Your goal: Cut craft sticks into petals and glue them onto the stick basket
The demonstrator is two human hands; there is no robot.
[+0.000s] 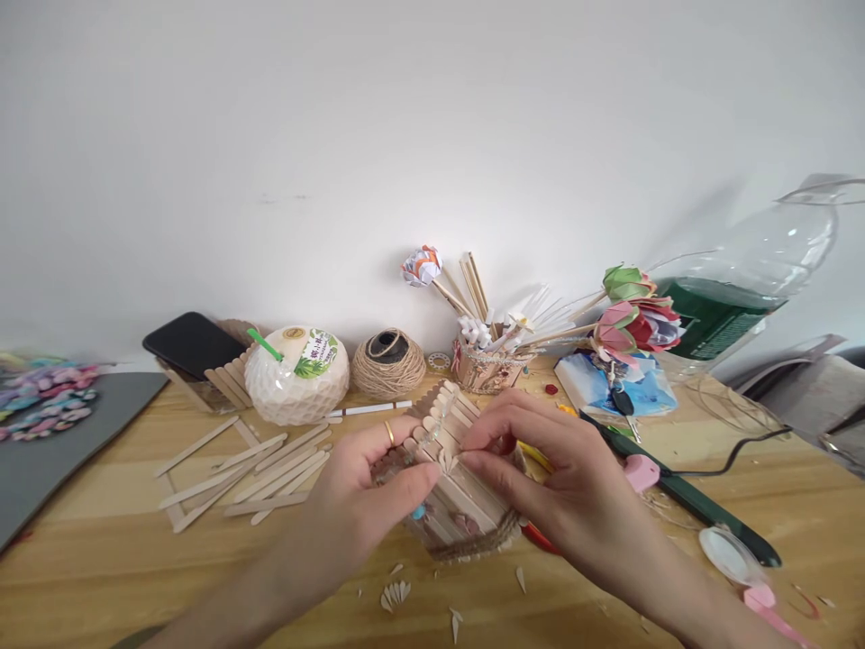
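left hand [365,482] grasps the popsicle-stick holder [454,478] while right fingers [473,451] pinch a small petal [447,460] at its 12 o'clock edge; a slip could drop it.

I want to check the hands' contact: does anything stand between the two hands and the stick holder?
Nothing visible does. The left hand grips the stick holder directly, and the right hand pinches at its upper edge. The loose sticks lie apart, to the left.

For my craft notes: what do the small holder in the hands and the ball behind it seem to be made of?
Holder: flat pale sticks, apparently bare matte wood, with rough cord around its base. Ball: wound brown twine, probably jute, coarse and fuzzy-looking.
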